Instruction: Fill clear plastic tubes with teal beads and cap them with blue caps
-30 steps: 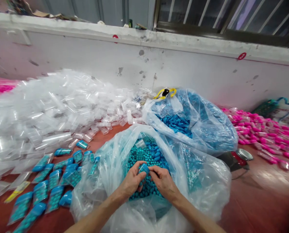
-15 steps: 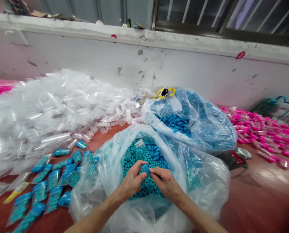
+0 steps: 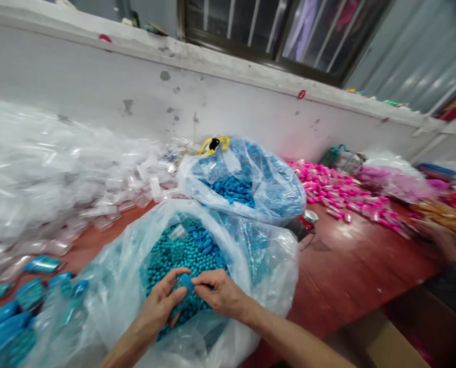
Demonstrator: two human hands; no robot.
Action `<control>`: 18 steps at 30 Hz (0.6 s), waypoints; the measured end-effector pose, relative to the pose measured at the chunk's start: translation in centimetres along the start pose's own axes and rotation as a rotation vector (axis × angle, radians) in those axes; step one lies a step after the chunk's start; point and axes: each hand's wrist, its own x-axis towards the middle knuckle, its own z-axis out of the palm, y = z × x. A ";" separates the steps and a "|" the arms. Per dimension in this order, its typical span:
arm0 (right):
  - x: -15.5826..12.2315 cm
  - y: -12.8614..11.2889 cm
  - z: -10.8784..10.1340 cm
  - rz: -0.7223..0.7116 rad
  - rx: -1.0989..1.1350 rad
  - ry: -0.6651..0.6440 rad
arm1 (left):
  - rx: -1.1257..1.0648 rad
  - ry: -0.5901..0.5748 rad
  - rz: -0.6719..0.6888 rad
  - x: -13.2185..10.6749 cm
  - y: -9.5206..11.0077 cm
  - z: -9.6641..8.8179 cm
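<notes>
Blue cap (image 3: 187, 281) pinched btwn both grips, left hand (image 3: 159, 306), right hand (image 3: 220, 295), over bead bag (image 3: 250, 266).

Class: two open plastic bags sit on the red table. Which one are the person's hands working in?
The nearer bag, holding round teal beads. Left hand and right hand meet over them, pinching a blue cap. The farther bag holds darker blue pieces, untouched.

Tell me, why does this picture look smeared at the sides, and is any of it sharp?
Head view: the left hand, right hand and the blue cap between them are fairly sharp; the clear tube pile and filled tubes at left are motion-blurred, as is the far right edge; window light glares off the front bag; the wall ledge looks bowed.
</notes>
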 end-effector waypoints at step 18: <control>-1.2 1.0 0.0 -0.112 -0.213 -0.020 | 0.284 0.104 0.178 -0.3 0.1 1.3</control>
